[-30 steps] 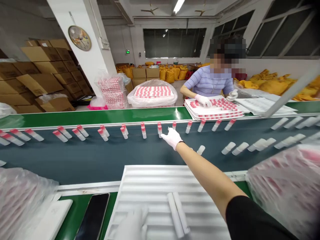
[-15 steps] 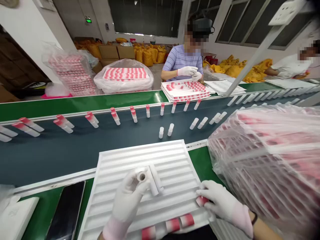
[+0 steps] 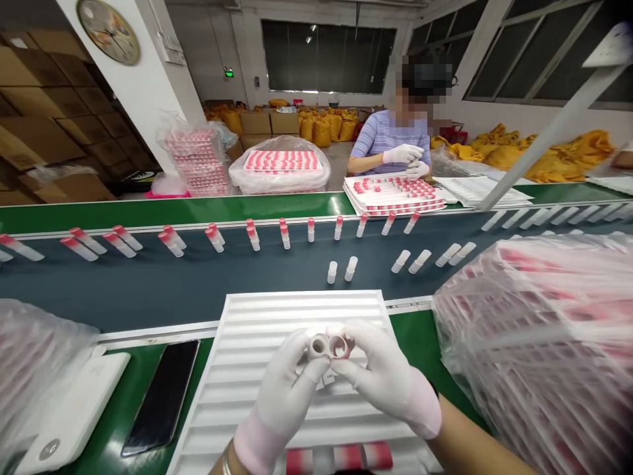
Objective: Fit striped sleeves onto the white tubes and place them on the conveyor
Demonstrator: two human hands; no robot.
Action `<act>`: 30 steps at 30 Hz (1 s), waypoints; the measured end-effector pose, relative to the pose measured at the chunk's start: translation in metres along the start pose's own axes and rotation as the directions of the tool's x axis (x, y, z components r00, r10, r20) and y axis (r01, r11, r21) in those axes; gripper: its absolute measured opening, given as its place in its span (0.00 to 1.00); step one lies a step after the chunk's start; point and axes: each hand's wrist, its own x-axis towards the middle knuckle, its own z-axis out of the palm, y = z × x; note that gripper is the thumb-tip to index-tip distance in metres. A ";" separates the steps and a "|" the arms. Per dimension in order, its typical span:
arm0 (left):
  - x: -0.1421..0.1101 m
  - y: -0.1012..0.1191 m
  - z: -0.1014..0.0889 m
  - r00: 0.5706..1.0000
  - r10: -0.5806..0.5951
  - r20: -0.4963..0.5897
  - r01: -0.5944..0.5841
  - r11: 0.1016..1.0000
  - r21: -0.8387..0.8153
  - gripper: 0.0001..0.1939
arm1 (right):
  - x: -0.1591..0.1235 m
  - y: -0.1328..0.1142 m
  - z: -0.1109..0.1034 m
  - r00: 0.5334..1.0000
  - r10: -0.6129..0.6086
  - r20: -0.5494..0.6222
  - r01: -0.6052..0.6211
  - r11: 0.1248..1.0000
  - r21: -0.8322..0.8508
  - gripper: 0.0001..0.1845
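Over a white ridged tray (image 3: 232, 386), my two gloved hands meet side by side. My left hand (image 3: 284, 379) grips a white tube (image 3: 317, 355), its open round end facing me. A red-and-white cap (image 3: 339, 357), hollow end toward me, is pinched in my right hand (image 3: 383, 373). Cap and tube touch or nearly touch at their rims. Part of a white piece (image 3: 327, 378) shows below them, mostly hidden by the fingers. Along the tray's near edge lie several red-and-white caps (image 3: 347, 456).
A dark conveyor belt (image 3: 277, 280) carries several white tubes, many red-topped. Left of the tray are a black phone (image 3: 162, 396) and a white device (image 3: 74, 415). Plastic-wrapped stacked trays (image 3: 539, 330) stand at the right. Across the belt, a co-worker (image 3: 390, 142) handles a filled tray (image 3: 395, 191).
My right hand has moved from the tray's right side to the middle, bringing a cap beside the tube in my left hand. The camera view has shifted left.
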 end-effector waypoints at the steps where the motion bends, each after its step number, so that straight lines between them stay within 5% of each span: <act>1: 0.000 0.002 -0.004 1.000 0.015 -0.026 -0.013 0.998 0.061 0.07 | 0.006 -0.002 0.003 0.999 -0.028 0.026 0.029 1.000 -0.010 0.05; 7: -0.006 0.004 -0.027 0.989 0.038 -0.140 -0.002 0.969 0.247 0.06 | 0.026 -0.007 0.000 0.983 -0.182 0.021 0.183 0.974 -0.136 0.11; 13: -0.004 0.005 -0.042 0.989 0.061 -0.135 -0.007 0.930 0.368 0.08 | 0.041 -0.016 -0.005 0.948 -0.083 0.308 0.181 0.934 -0.307 0.09; 19: 0.001 0.002 -0.051 0.994 0.092 -0.056 -0.055 0.879 0.474 0.11 | 0.056 -0.021 -0.004 0.952 -0.175 0.253 0.230 0.951 -0.208 0.07; 23: 0.001 -0.002 -0.047 0.986 0.157 -0.062 -0.124 0.923 0.364 0.11 | 0.061 -0.034 0.007 0.960 -0.147 0.237 0.201 0.954 -0.224 0.07; 30: -0.002 0.003 -0.039 0.976 0.106 -0.193 -0.088 0.991 0.100 0.12 | 0.054 -0.045 0.033 0.993 -0.096 -0.069 0.102 0.991 0.087 0.10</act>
